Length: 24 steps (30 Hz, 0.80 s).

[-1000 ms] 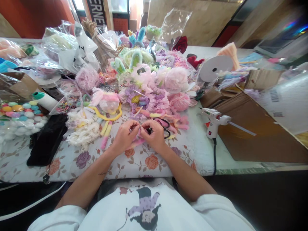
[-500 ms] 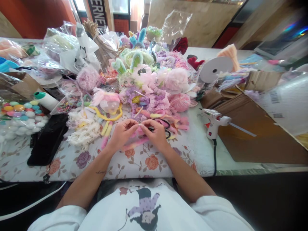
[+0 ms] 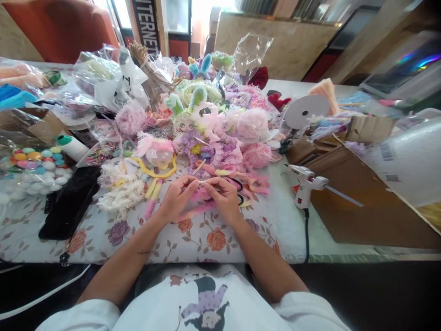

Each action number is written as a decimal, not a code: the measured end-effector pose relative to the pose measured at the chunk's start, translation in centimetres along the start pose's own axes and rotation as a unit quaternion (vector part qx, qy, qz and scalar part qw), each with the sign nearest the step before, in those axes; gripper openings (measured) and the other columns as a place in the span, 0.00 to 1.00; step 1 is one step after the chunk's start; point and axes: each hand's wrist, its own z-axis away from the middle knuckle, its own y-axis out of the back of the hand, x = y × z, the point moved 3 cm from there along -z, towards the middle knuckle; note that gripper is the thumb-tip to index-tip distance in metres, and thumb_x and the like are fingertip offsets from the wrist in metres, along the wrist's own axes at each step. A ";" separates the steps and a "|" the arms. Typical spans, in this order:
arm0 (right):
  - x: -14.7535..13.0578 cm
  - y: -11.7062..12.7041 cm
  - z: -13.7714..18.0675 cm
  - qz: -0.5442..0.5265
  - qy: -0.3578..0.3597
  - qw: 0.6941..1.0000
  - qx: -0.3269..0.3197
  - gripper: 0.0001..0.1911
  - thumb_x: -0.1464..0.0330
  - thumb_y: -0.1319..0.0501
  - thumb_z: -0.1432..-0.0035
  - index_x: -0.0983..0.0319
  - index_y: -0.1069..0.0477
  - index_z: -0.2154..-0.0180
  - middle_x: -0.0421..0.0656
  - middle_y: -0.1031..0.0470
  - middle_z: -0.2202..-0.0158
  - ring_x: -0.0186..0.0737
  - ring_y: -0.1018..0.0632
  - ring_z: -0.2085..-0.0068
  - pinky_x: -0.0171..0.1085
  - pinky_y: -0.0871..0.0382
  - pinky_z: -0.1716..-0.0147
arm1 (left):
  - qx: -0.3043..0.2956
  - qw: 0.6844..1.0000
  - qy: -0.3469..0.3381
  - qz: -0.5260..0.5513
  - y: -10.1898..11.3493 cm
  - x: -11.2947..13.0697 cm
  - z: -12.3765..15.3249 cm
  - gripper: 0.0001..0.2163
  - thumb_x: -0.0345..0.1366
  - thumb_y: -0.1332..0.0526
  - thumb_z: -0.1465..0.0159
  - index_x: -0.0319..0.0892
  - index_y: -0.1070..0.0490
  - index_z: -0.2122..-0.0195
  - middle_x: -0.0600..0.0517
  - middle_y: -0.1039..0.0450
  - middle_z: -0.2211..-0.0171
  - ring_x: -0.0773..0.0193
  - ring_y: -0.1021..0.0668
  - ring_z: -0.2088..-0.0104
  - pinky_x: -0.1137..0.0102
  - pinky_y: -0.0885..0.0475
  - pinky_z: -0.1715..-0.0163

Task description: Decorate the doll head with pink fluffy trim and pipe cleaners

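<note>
My left hand [image 3: 177, 195] and my right hand [image 3: 222, 195] meet at the table's middle, fingertips pinched together. Between them is a small pale piece [image 3: 201, 182], mostly covered by the fingers, whose kind I cannot make out. Under and around the hands lie fuzzy pink-and-yellow strips [image 3: 198, 211]. Black scissor handles [image 3: 240, 199] show just right of my right hand, the blades hidden. A yellow fuzzy loop [image 3: 155, 174] lies beyond my left hand, and a pink-yellow fuzzy strip [image 3: 153, 197] rests beside it.
Behind the hands rises a pile of pink yarn [image 3: 257, 155], lace and dolls [image 3: 184, 123]. A glue gun [image 3: 305, 181] with its cord stands at right beside cardboard [image 3: 365, 202]. Left are cream yarn [image 3: 122, 193], a black phone [image 3: 69, 202] and bagged pompoms [image 3: 37, 170].
The camera view has tilted up slightly, so everything sits a little lower. Both hands stay together, and the pale piece between the fingertips shows a bit more.
</note>
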 end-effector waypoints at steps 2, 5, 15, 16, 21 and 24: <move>0.1 0.0 -0.1 -0.016 -0.010 1.000 -0.007 0.09 0.61 0.36 0.43 0.60 0.22 0.68 0.42 0.21 0.69 0.39 0.24 0.67 0.36 0.30 0.65 | 0.011 1.000 -0.017 -0.010 0.2 0.3 0.0 0.13 0.45 0.41 0.35 0.40 0.26 0.66 0.52 0.27 0.71 0.66 0.27 0.71 0.73 0.33 0.70; 0.3 0.1 -0.1 -0.027 -0.032 0.999 -0.019 0.11 0.60 0.37 0.42 0.61 0.22 0.67 0.42 0.22 0.70 0.38 0.24 0.69 0.36 0.30 0.68 | 0.034 0.999 -0.026 0.006 0.4 0.4 0.0 0.11 0.43 0.39 0.37 0.40 0.26 0.68 0.52 0.27 0.72 0.66 0.28 0.71 0.73 0.33 0.70; 0.1 0.1 0.0 0.024 -0.011 0.999 -0.018 0.12 0.60 0.38 0.41 0.61 0.23 0.68 0.43 0.22 0.70 0.39 0.24 0.69 0.36 0.30 0.68 | 0.024 1.000 -0.017 -0.001 0.4 0.2 0.0 0.10 0.43 0.35 0.39 0.41 0.24 0.66 0.51 0.24 0.69 0.64 0.25 0.68 0.71 0.31 0.67; 0.1 0.1 0.0 0.016 -0.016 1.000 -0.021 0.13 0.59 0.39 0.40 0.61 0.22 0.67 0.43 0.22 0.70 0.40 0.24 0.69 0.36 0.30 0.68 | 0.033 0.999 -0.019 -0.001 0.5 0.2 0.0 0.10 0.43 0.36 0.39 0.41 0.24 0.68 0.51 0.24 0.70 0.64 0.25 0.68 0.72 0.31 0.68; 0.4 -0.1 0.0 -0.045 -0.053 0.997 -0.039 0.15 0.57 0.39 0.40 0.60 0.22 0.62 0.43 0.20 0.69 0.41 0.22 0.68 0.37 0.27 0.68 | 0.045 0.997 0.010 0.060 0.8 0.0 0.0 0.12 0.44 0.35 0.40 0.40 0.24 0.70 0.53 0.27 0.75 0.67 0.29 0.75 0.73 0.34 0.75; 0.3 -0.1 0.1 -0.048 -0.058 0.996 -0.042 0.14 0.57 0.36 0.44 0.60 0.22 0.62 0.43 0.20 0.68 0.40 0.23 0.69 0.36 0.28 0.70 | 0.028 0.994 0.031 0.101 0.7 -0.2 0.0 0.13 0.45 0.34 0.41 0.39 0.24 0.70 0.53 0.29 0.77 0.69 0.31 0.77 0.73 0.36 0.77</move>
